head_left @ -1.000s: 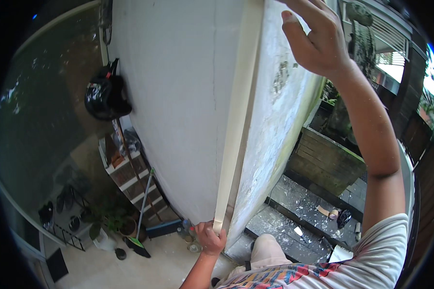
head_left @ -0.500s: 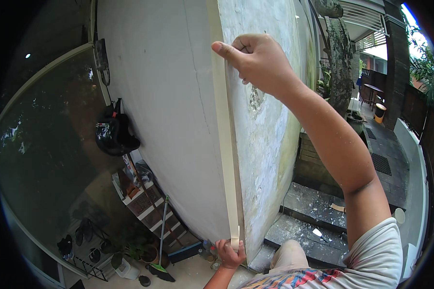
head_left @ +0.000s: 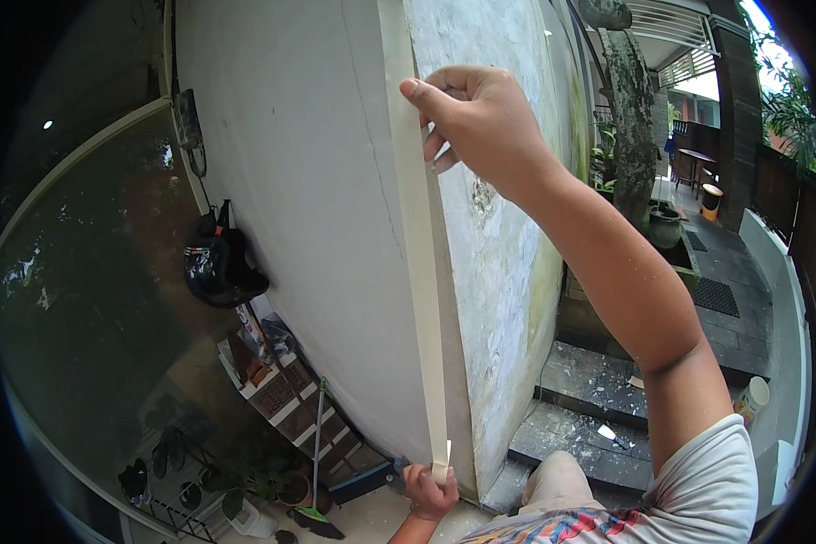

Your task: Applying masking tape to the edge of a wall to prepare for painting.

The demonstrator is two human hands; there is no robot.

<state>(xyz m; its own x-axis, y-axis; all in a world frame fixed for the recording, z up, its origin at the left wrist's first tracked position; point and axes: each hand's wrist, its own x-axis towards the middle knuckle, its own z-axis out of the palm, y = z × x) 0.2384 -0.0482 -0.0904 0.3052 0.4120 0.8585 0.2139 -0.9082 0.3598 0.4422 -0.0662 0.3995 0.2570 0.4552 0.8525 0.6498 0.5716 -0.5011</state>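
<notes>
A long, pale cream strip [head_left: 419, 254] runs down along the outer corner of the white wall [head_left: 308, 227]. My left hand [head_left: 431, 494] grips its lower end, low on the corner. My right hand [head_left: 471, 122] is high at the same corner, thumb and curled fingers at the strip's upper part; what lies between those fingertips is hidden. The wall's right face [head_left: 503, 281] is mottled, with flaking patches and greenish stains.
A black helmet [head_left: 222, 263] hangs left above a small shelf [head_left: 263, 381]. A broom [head_left: 319, 426], plants and shoes stand below by a glass door [head_left: 91, 272]. Right are debris-strewn dark steps [head_left: 589, 363], a mossy trunk [head_left: 644, 109], a walkway and a pale cylinder [head_left: 751, 399].
My right hand has come down and leftward from the top right onto the strip, its fingers now more curled. My left hand still holds the lower end; the view has shifted, showing more walkway.
</notes>
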